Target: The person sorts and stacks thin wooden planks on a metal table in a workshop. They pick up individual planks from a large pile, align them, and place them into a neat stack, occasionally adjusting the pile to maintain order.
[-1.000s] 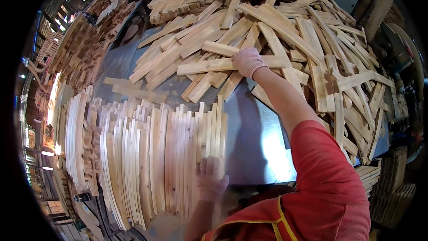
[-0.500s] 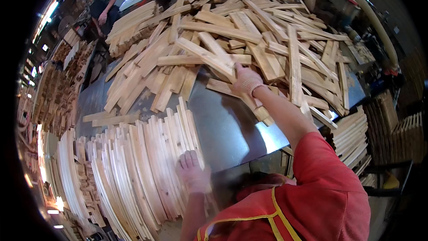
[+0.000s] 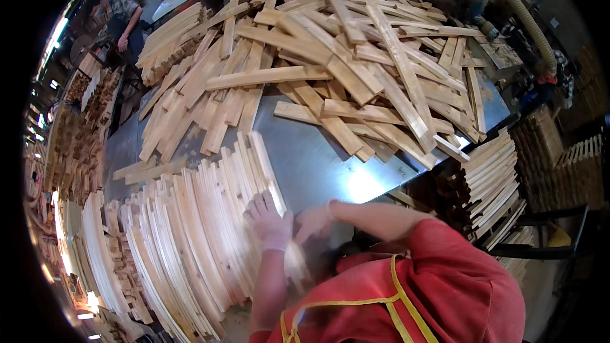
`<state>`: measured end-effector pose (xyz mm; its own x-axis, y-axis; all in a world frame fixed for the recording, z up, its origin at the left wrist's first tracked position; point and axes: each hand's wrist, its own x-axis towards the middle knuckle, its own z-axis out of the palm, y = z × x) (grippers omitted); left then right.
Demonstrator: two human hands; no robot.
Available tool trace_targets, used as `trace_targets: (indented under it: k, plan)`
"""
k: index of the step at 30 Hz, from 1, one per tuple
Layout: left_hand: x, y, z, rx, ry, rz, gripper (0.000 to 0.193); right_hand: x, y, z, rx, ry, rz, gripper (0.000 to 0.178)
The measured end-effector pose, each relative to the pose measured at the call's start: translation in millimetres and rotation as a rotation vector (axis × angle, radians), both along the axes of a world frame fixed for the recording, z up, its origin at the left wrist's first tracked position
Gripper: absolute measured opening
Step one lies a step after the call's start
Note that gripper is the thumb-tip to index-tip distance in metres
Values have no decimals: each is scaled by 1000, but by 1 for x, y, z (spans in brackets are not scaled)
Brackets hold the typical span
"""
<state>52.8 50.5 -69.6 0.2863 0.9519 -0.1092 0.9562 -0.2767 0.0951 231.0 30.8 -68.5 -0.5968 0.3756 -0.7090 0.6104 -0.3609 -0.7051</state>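
My left hand, in a pale glove, lies flat with fingers spread against the end of a row of thin wooden slats standing on edge on the metal table. My right hand is right beside it, closed around a pale wooden slat that is blurred by motion and points down toward me. A big loose pile of flat slats covers the far half of the table.
Neat stacks of slats sit below the table's right edge, with wooden crates beyond. A ribbed dust hose runs at the top right. Another person stands at the far left. More stacked wood lines the left side.
My right hand has come back from the loose pile to the row, bringing a slat with it. My left hand stayed on the row's end.
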Motion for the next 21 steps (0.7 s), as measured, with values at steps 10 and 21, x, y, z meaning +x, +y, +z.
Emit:
trace_targets:
  k: [10, 21]
  plan:
    - [5, 0, -8, 112, 179, -1, 81, 367, 61, 102, 1172, -1156, -1096, 85]
    - [0, -7, -4, 173, 117, -8, 81, 317, 33, 44, 1396, -657, -835, 84]
